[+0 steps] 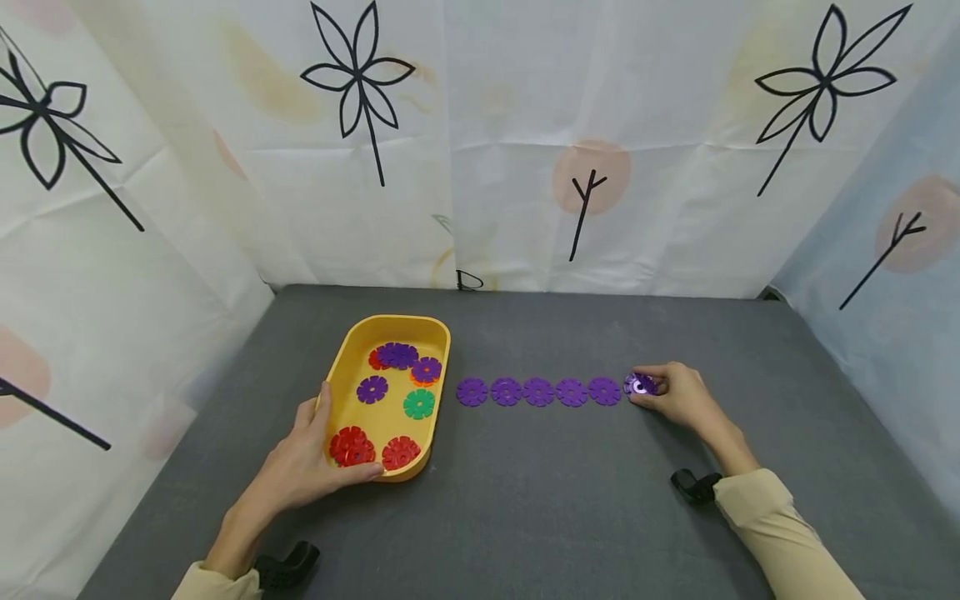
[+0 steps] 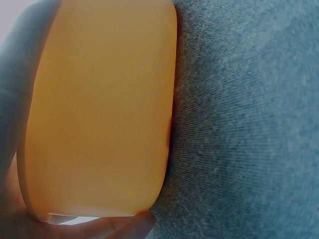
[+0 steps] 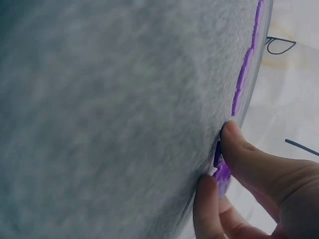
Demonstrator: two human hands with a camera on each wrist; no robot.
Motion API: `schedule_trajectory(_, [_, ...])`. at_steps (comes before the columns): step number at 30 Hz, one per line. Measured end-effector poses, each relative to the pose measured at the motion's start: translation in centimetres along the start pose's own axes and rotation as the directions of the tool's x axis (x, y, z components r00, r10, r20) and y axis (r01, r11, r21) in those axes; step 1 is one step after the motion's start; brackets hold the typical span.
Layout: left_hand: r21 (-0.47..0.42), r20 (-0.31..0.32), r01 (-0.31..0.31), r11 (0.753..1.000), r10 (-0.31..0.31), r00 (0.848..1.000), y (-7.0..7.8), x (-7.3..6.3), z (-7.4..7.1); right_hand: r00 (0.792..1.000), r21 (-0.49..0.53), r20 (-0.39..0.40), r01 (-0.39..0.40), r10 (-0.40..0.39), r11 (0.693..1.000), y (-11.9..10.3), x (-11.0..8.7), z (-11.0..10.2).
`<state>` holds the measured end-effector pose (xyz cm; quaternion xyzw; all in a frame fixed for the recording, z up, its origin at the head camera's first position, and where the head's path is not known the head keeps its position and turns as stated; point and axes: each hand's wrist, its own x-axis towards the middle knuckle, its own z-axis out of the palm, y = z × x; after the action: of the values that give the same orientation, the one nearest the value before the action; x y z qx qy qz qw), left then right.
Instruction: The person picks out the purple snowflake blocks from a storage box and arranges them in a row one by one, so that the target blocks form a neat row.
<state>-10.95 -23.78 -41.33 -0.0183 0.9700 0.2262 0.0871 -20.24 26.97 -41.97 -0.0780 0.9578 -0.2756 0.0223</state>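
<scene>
My left hand grips the near left corner of a yellow plastic tray, its thumb along the near rim and its fingers at the left side. The tray's wall fills much of the left wrist view. Out to the right, my right hand pinches a shiny purple flower-shaped disc between thumb and fingers, at the right end of a row of flat purple flower-shaped discs. In the right wrist view the fingers partly cover the held disc, which is close to the grey cloth.
Inside the tray lie red discs, purple discs and a green disc. Grey cloth covers the table. White printed curtains hang behind and at both sides. Each wrist carries a black device.
</scene>
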Motion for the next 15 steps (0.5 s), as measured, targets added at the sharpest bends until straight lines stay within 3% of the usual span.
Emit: schedule_trajectory(15, [0.002,-0.009,-0.007,1.000,0.007,1.000,0.02,-0.03,-0.02,0.999,-0.027,0.034,0.036,-0.035,0.999,-0.26,-0.10,-0.02])
